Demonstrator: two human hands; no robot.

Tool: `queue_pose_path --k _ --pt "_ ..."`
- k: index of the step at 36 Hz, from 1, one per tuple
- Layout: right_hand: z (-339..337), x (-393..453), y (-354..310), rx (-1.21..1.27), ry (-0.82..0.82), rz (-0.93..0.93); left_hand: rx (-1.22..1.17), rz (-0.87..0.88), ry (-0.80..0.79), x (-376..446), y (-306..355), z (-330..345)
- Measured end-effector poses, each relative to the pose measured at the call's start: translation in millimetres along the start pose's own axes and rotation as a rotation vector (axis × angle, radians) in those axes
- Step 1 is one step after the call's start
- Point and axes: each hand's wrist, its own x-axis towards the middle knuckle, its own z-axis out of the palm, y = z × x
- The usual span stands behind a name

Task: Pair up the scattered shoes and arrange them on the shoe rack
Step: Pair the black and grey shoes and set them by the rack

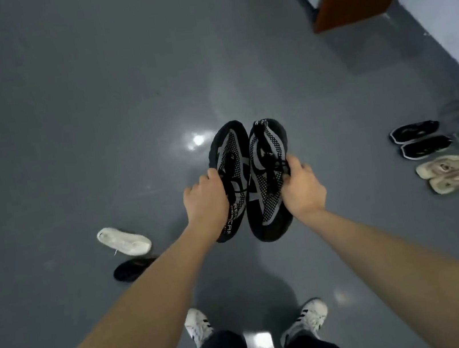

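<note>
Both arms extended forward — left hand (206,197) grips left black-grey shoe (230,155), right hand (301,188) grips right black-grey shoe (267,152), fingers curled round uppers.

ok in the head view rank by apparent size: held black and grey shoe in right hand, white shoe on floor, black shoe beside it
1. black and grey shoe, nearer the camera, so unsure
2. white shoe
3. black shoe, partly hidden by the forearm

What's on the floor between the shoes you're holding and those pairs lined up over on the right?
Nothing: in the head view, only bare grey floor lies between the held black-and-grey shoes and the black pair and beige pair at right.
</note>
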Motion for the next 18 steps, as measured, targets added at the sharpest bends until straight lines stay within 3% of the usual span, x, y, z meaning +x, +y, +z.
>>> queue_pose_path --k 8,18 --pt "-121 20 161 0.086 0.132 0.231 0.028 0.259 0.006 16 207 -10" --pt "-225 13 322 0.145 0.3 0.457 0.048 0.547 -0.042 5 415 -17"
